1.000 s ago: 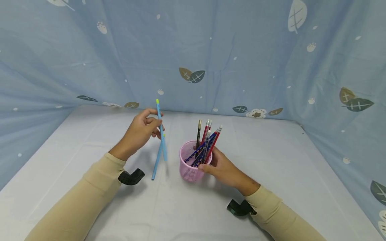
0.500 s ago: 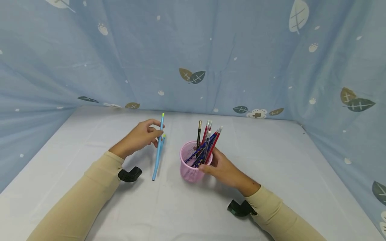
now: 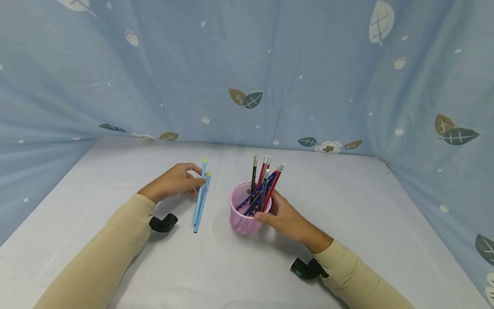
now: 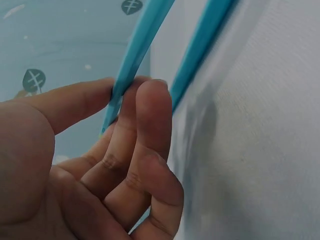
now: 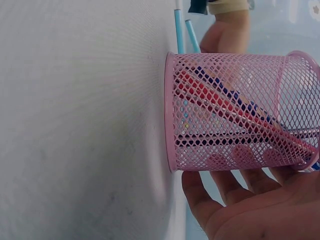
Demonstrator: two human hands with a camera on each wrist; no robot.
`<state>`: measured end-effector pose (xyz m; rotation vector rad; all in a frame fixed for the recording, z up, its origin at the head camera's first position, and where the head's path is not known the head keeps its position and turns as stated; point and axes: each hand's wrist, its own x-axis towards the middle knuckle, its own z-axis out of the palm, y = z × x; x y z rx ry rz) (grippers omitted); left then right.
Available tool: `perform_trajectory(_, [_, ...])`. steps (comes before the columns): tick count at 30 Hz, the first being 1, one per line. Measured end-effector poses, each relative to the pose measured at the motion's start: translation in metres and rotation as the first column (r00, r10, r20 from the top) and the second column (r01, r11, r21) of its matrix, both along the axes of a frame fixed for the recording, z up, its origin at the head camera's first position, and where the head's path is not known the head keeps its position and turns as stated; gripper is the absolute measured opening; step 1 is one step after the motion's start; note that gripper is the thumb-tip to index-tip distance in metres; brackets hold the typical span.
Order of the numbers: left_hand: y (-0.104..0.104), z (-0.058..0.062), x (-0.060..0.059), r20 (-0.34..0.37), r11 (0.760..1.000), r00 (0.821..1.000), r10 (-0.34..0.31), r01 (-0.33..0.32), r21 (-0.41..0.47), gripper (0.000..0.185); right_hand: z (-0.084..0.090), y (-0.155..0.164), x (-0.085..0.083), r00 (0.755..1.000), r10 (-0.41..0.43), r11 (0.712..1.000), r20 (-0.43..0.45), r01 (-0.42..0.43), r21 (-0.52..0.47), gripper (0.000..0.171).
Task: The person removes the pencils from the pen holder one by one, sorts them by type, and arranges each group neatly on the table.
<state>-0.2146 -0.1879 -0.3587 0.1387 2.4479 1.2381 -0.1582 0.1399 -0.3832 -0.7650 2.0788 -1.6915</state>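
My left hand (image 3: 173, 181) pinches a light blue pencil (image 3: 198, 198) between thumb and fingers, its yellow-green end pointing away. In the left wrist view that pencil (image 4: 136, 52) passes between thumb and fingertips. Just right of it a second light blue pencil (image 3: 204, 199) lies on the table. A pink mesh pencil cup (image 3: 240, 222) stands upright near the middle, gripped on its right side by my right hand (image 3: 287, 219). Several pencils lean inside the cup, among them a black pencil (image 3: 254, 171) and a red pencil (image 3: 275, 184). The right wrist view shows fingers along the mesh (image 5: 225, 107).
A white cloth (image 3: 239, 274) covers the table. Behind it and along both sides hangs a blue curtain (image 3: 293, 111) with leaf prints. A black wrist camera (image 3: 164, 223) sits under the left cuff, another black camera (image 3: 306, 268) under the right.
My left hand has come down toward the table with its pencil, which now lies nearly parallel beside the second one instead of crossing it. The right hand and cup stay in place.
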Motion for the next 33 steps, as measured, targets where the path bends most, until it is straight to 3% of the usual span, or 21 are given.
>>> perform_trajectory(10, [-0.0023,-0.0065,0.0003,0.045,0.999,0.999,-0.011,0.009,0.049,0.037,-0.0006,-0.0013,-0.0001,1.0,0.008,1.0,0.002,-0.008,0.0,0.087])
perform_trajectory(33, [0.0013,-0.0097,-0.0003,0.014,0.995,0.998,-0.065,0.066,-0.079,0.036,0.0004,0.0005,0.0004,1.0,0.004,1.0,-0.011,-0.004,0.013,0.085])
